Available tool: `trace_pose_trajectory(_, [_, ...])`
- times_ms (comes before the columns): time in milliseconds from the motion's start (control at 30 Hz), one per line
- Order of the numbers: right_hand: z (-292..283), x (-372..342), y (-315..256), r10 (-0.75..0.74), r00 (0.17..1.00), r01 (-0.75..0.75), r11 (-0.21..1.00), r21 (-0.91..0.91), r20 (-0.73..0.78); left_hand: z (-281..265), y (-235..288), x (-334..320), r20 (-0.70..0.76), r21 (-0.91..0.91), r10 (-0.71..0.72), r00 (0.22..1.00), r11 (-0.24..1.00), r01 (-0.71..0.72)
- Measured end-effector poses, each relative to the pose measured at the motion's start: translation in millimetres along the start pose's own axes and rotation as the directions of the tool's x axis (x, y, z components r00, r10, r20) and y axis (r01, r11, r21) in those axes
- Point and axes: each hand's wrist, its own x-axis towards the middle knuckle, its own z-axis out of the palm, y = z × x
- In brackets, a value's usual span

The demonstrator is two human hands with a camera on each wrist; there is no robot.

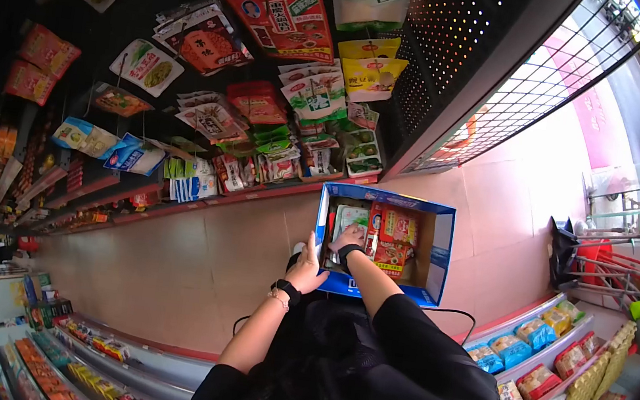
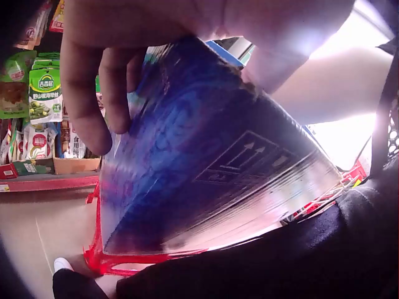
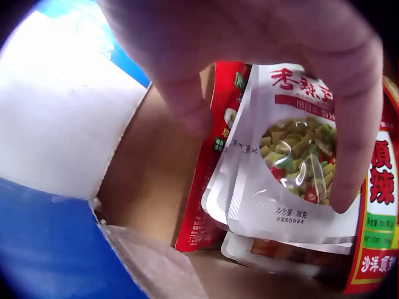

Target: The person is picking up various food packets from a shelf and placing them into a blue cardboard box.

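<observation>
A blue cardboard box (image 1: 448,252) stands open in front of the person, with white packets (image 1: 351,218) at its left and red packets (image 1: 396,233) beside them. The left hand (image 1: 307,269) grips the box's left wall near the front corner; in the left wrist view its fingers (image 2: 87,106) lie along the blue outer side (image 2: 187,156). Inside the box, the right hand (image 1: 347,239) is over the white packets. In the right wrist view, its thumb and a finger reach down around a white packet (image 3: 293,218) with a green food picture, beside a red packet (image 3: 202,193).
Shelves with hanging snack packets (image 1: 279,15) stand beyond the box. Low shelves with bagged goods (image 1: 535,334) are at the right, more shelves (image 1: 103,341) at the lower left. Red stools (image 1: 600,262) and a mesh panel (image 1: 545,60) stand to the right. Tiled floor (image 1: 168,261) lies between.
</observation>
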Motion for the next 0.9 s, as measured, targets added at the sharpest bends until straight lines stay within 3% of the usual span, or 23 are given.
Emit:
trace_pose_trajectory(100, [12.1,2.8,14.0,0.048,0.996,-0.043,0.997,0.060,-0.081,0.4,4.3,-2.1,0.033,-0.010,0.002,0.999,1.000,-0.001])
trace_pose_trajectory(167, [9.8,-1.4,14.6,0.124,0.992,-0.122,0.989,0.078,-0.016,2.5,6.8,-3.6,0.036,-0.021,0.009,0.999,1.000,-0.009])
trace_pose_trajectory(300, [-4.8,4.0,8.8,0.037,0.998,-0.049,0.973,0.225,0.058,-5.6,2.6,-2.6,0.032,-0.004,0.020,0.999,1.000,-0.020])
trace_pose_trajectory(400, [-3.6,11.9,21.1,-0.006,1.000,0.010,0.981,0.193,-0.022,-3.2,2.0,-0.1,0.007,-0.055,0.007,1.000,0.998,-0.007])
trace_pose_trajectory(533, [-5.4,11.0,37.0,-0.138,0.989,0.145,0.944,0.295,-0.044,6.1,2.5,1.0,-0.060,-0.065,0.002,0.998,0.998,-0.005])
trace_pose_trajectory(600, [-18.2,-3.1,38.6,-0.171,0.983,0.182,0.925,0.334,-0.061,2.2,14.8,-3.1,-0.193,0.119,0.009,0.981,0.993,0.014])
trace_pose_trajectory(633, [-20.3,-2.1,41.9,-0.167,0.984,0.180,0.925,0.334,-0.066,-1.8,24.1,-4.8,-0.191,0.118,0.014,0.981,0.993,0.008])
trace_pose_trajectory(700, [-21.8,3.1,51.9,-0.211,0.975,0.159,0.888,0.431,0.075,-9.8,44.7,-8.0,-0.335,0.371,0.179,0.925,0.928,-0.045])
trace_pose_trajectory(767, [-37.2,-2.2,53.3,-0.231,0.964,0.144,0.872,0.468,0.134,-13.5,55.4,-5.8,-0.372,0.360,0.186,0.909,0.932,-0.044])
trace_pose_trajectory(800, [-28.2,12.1,61.7,-0.369,0.918,0.397,0.847,0.354,-0.145,-16.7,59.6,-4.8,-0.370,0.390,0.219,0.903,0.919,-0.063])
trace_pose_trajectory(833, [-32.2,16.3,62.8,-0.503,0.772,0.596,0.784,0.171,-0.388,-18.8,62.9,-3.6,-0.366,0.420,0.252,0.896,0.904,-0.083])
trace_pose_trajectory(867, [-43.0,24.8,63.6,-0.564,0.791,0.605,0.670,0.430,-0.235,-20.8,66.7,-2.0,-0.416,0.383,0.297,0.859,0.914,-0.130])
trace_pose_trajectory(900, [-49.6,23.7,74.7,-0.400,0.916,0.306,0.746,0.591,0.031,-20.4,70.0,-2.4,-0.421,0.385,0.306,0.854,0.913,-0.137])
